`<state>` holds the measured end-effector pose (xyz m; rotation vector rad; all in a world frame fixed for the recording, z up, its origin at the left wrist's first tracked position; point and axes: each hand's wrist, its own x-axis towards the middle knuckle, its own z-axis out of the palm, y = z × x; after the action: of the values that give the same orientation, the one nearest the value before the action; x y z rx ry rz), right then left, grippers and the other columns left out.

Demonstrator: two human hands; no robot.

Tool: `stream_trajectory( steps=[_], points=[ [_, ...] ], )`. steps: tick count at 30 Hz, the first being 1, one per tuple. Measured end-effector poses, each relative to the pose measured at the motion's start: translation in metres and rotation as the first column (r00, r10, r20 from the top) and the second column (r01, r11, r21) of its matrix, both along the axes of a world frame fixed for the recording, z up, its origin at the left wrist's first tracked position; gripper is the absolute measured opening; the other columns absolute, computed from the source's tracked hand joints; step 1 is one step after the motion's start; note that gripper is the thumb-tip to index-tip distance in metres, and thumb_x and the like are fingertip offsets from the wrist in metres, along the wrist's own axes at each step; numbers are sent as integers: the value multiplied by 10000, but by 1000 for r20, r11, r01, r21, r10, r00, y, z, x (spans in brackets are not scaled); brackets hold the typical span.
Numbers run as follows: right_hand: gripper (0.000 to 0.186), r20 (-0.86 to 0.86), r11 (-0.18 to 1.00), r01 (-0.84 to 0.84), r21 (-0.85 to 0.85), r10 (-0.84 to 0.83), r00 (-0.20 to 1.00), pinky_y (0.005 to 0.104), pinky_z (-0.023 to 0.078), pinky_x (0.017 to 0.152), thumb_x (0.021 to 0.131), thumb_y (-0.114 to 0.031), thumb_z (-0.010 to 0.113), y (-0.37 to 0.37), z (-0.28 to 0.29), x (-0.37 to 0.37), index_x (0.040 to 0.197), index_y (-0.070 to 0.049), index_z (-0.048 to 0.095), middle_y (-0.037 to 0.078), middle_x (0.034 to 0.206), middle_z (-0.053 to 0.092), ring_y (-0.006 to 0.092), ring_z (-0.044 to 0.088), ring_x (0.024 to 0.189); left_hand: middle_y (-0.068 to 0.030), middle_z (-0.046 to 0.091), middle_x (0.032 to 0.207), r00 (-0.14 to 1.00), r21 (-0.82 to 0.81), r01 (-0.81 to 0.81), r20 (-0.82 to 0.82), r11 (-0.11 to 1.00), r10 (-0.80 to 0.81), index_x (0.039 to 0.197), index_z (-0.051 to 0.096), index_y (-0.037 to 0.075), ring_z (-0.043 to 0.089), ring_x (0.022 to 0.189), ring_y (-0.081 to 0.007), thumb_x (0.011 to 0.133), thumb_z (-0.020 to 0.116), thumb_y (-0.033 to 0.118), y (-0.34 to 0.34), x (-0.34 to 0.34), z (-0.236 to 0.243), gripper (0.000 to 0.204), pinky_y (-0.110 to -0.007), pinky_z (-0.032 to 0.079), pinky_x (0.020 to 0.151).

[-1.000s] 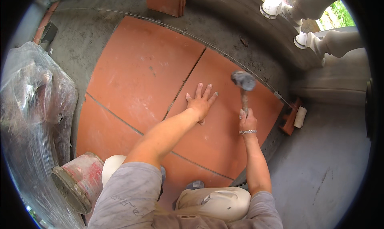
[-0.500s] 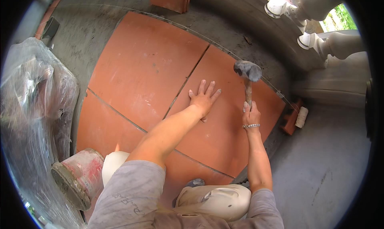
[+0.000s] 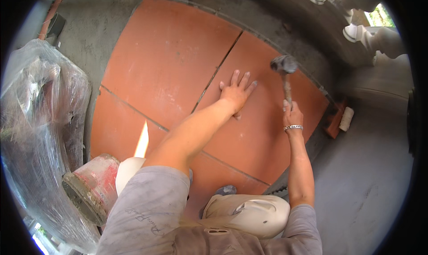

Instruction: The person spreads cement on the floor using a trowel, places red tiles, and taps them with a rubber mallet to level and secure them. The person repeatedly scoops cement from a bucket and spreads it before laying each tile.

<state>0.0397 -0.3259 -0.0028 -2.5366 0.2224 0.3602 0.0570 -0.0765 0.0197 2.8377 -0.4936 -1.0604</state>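
Under my left hand point(image 3: 237, 94) lies a large orange-red floor tile point(image 3: 254, 130); the palm presses on it with the fingers spread, close to the dark joint on its left. My right hand point(image 3: 293, 116) grips the wooden handle of a mallet point(image 3: 285, 64), whose dark, grey-faced head points away from me over the tile's far right part. Whether the head touches the tile I cannot tell. Another large tile point(image 3: 169, 54) adjoins on the left, and more tiles point(image 3: 120, 121) continue toward my knees, with narrow joints between them.
Left stands a plastic-wrapped bundle point(image 3: 49, 108), with a mortar-crusted bucket point(image 3: 96, 183) beside my knee. A string spool point(image 3: 346, 119) rests against a brick-red block point(image 3: 332, 129) at right. Pale balusters point(image 3: 363, 34) rise at the far right. A stretched string follows the tiles' far edge.
The view has shifted, so the tiles sit higher and further right in it. My left hand still presses the tile, and the mallet stays in my right hand.
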Motion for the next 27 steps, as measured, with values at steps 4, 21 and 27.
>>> stream_trajectory(
  steps=[4, 21, 27],
  points=[
    [463, -30, 999, 36, 22, -35, 999, 496, 491, 705, 991, -498, 493, -18, 1, -46, 953, -50, 602, 217, 772, 659, 438, 656, 796, -112, 58, 1657, 999, -63, 30, 22, 998, -29, 1589, 150, 253, 77, 1505, -433, 596, 918, 444, 10, -7, -9, 1269, -649, 438, 1035],
    [459, -135, 958, -90, -273, 55, 989, 536, 488, 751, 978, -502, 494, -40, 10, -61, 964, -56, 601, 246, 879, 676, 485, 635, 859, -119, 140, 1648, 965, -26, 253, 78, 967, -251, 1561, 207, 70, 161, 1517, -273, 636, 886, 427, 135, -45, -15, 1202, -499, 270, 1199],
    [175, 177, 849, -440, -293, 500, 848, 452, 523, 617, 864, -162, 697, -2, 70, -105, 961, -65, 588, 180, 762, 624, 410, 646, 708, -77, 168, 1651, 967, -80, 216, 154, 973, -202, 1566, 213, 89, 141, 1524, -254, 601, 897, 432, 145, -58, -26, 1233, -500, 249, 1204]
  ],
)
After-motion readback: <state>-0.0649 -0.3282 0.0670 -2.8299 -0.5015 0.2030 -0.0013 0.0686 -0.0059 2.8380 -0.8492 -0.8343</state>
